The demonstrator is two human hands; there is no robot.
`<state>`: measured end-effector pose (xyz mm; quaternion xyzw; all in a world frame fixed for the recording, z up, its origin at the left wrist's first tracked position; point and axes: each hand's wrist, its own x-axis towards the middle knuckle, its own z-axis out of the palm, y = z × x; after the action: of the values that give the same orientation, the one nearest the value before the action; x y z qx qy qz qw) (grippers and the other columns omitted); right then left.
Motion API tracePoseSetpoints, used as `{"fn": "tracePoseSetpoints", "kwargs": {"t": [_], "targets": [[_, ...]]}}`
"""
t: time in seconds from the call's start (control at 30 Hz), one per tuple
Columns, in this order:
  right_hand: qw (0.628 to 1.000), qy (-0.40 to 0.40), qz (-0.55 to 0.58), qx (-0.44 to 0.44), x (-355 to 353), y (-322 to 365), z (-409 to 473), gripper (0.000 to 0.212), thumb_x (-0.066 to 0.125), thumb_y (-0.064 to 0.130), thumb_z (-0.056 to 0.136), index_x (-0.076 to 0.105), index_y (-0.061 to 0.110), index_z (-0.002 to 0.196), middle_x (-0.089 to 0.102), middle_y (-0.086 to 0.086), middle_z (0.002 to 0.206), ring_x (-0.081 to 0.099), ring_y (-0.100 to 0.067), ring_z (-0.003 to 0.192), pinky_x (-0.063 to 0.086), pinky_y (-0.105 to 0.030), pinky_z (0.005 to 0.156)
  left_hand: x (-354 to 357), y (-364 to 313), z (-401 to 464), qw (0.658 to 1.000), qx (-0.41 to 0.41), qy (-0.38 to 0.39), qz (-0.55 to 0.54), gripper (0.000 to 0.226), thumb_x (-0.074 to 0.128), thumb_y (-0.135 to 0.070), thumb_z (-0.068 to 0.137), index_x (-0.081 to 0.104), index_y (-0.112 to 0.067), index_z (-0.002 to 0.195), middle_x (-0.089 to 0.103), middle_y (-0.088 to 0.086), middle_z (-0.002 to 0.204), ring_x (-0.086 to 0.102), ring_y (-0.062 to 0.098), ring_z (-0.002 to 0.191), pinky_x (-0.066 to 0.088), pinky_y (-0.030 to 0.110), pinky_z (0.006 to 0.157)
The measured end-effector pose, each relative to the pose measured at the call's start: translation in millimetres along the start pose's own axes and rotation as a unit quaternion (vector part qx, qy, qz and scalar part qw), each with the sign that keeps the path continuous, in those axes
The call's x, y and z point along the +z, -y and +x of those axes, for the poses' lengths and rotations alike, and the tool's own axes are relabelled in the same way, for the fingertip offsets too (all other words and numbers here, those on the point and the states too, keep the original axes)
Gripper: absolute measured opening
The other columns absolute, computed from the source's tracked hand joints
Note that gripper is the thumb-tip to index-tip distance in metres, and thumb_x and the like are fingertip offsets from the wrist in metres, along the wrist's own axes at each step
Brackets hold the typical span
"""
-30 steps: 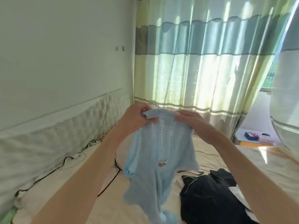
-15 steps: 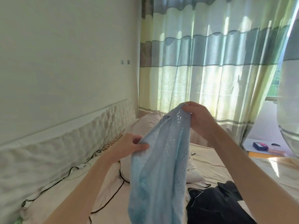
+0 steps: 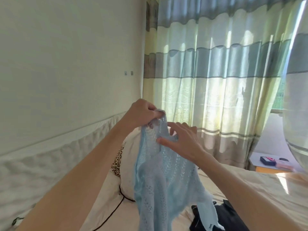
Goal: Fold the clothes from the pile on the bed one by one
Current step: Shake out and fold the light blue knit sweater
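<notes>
We hold one light blue knit top up in the air above the bed, near its headboard edge. Our left hand grips its top edge in a closed fist; our right hand has fingers spread and loose, the thumb touching the knit just below. It looks light, limp, open-knit and stretchy, likely to snag, so we judge the shoulder seams the best hold. One dark garment lies below on the bed; we count two garments, two hands
</notes>
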<state>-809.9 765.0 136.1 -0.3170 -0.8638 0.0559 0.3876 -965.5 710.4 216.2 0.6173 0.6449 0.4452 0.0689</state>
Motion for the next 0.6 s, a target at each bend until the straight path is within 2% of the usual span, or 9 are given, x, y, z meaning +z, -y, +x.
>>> {"fn": "tracePoseSetpoints", "kwargs": {"t": [0.07,0.13,0.2,0.27,0.3,0.37,0.43,0.53,0.6], "targets": [[0.998,-0.051,0.039,-0.004,-3.0,2.9,5.1,0.048,0.048,0.066,0.082,0.054,0.026,0.109,0.048,0.020,0.077,0.047,-0.006,0.073,0.028,-0.027,0.071,1.0,-10.6,3.2,1.000,0.024,-0.006,0.010,0.038,0.073,-0.029,0.079,0.068,0.009,0.080,0.053,0.013,0.062,0.045,0.011,0.055,0.035,0.015,0.051],[0.992,-0.108,0.062,-0.037,-5.0,3.9,10.0,0.020,0.051,0.035,0.095,0.051,0.016,0.088,0.046,0.013,0.060,0.042,-0.012,0.052,0.031,-0.031,0.059,1.9,-18.7,4.8,0.998,0.048,-0.017,0.027,0.029,0.074,-0.026,0.078,0.073,0.002,0.078,0.061,0.013,0.062,0.047,0.008,0.051,0.034,0.006,0.046],[0.991,-0.118,0.059,-0.031,-10.6,1.0,16.6,0.017,0.044,0.016,0.098,0.054,0.007,0.087,0.057,0.000,0.061,0.044,-0.021,0.049,0.038,-0.038,0.051,1.1,-21.5,4.6,0.996,0.071,-0.030,0.054,0.018,0.075,-0.023,0.079,0.075,-0.005,0.078,0.067,0.006,0.064,0.052,0.003,0.050,0.037,0.004,0.047],[0.992,-0.100,0.071,-0.001,-21.9,-5.4,24.1,0.019,0.041,0.010,0.098,0.059,0.007,0.098,0.067,-0.008,0.074,0.050,-0.021,0.053,0.044,-0.036,0.054,-1.3,-15.9,3.1,0.993,0.077,-0.036,0.079,0.010,0.075,-0.018,0.079,0.073,-0.009,0.080,0.064,-0.002,0.060,0.053,0.000,0.044,0.040,0.005,0.048],[0.993,-0.100,0.064,0.002,-27.6,-9.7,28.3,0.019,0.042,0.009,0.098,0.061,0.007,0.100,0.068,-0.009,0.076,0.053,-0.022,0.056,0.044,-0.034,0.056,-2.4,-9.4,1.6,0.993,0.068,-0.036,0.093,0.007,0.073,-0.015,0.080,0.072,-0.009,0.085,0.066,-0.001,0.064,0.054,0.000,0.044,0.045,0.008,0.053],[0.994,-0.103,0.021,-0.005,-35.6,-16.6,34.5,0.018,0.045,0.008,0.097,0.062,0.005,0.100,0.065,-0.011,0.073,0.054,-0.025,0.060,0.043,-0.033,0.058,-2.7,8.5,-1.7,0.989,0.042,-0.040,0.138,0.010,0.068,-0.008,0.085,0.070,-0.006,0.094,0.070,0.007,0.083,0.059,0.009,0.057,0.053,0.021,0.068],[0.995,-0.101,0.020,0.014,-38.7,-20.2,37.8,0.019,0.043,0.010,0.098,0.062,0.005,0.096,0.059,-0.006,0.065,0.052,-0.024,0.056,0.039,-0.030,0.055,-1.4,26.4,-5.7,0.981,0.024,-0.048,0.184,0.013,0.062,-0.003,0.087,0.068,-0.004,0.099,0.069,0.010,0.092,0.061,0.015,0.071,0.052,0.025,0.074],[0.980,-0.091,0.136,0.112,-38.4,-25.9,40.7,0.023,0.038,0.011,0.099,0.059,0.010,0.091,0.055,0.002,0.065,0.054,-0.015,0.051,0.043,-0.025,0.053,-1.3,48.4,-11.4,0.972,-0.008,-0.068,0.226,0.020,0.055,0.002,0.087,0.068,-0.005,0.100,0.068,0.010,0.097,0.062,0.020,0.087,0.048,0.027,0.077],[0.967,-0.085,0.187,0.151,-39.1,-31.4,40.6,0.022,0.038,0.012,0.099,0.060,0.010,0.093,0.053,0.004,0.067,0.050,-0.012,0.055,0.042,-0.027,0.060,-5.1,61.9,-14.5,0.967,-0.034,-0.082,0.238,0.022,0.053,0.004,0.086,0.069,-0.005,0.098,0.068,0.011,0.097,0.059,0.019,0.085,0.046,0.028,0.075]]}}
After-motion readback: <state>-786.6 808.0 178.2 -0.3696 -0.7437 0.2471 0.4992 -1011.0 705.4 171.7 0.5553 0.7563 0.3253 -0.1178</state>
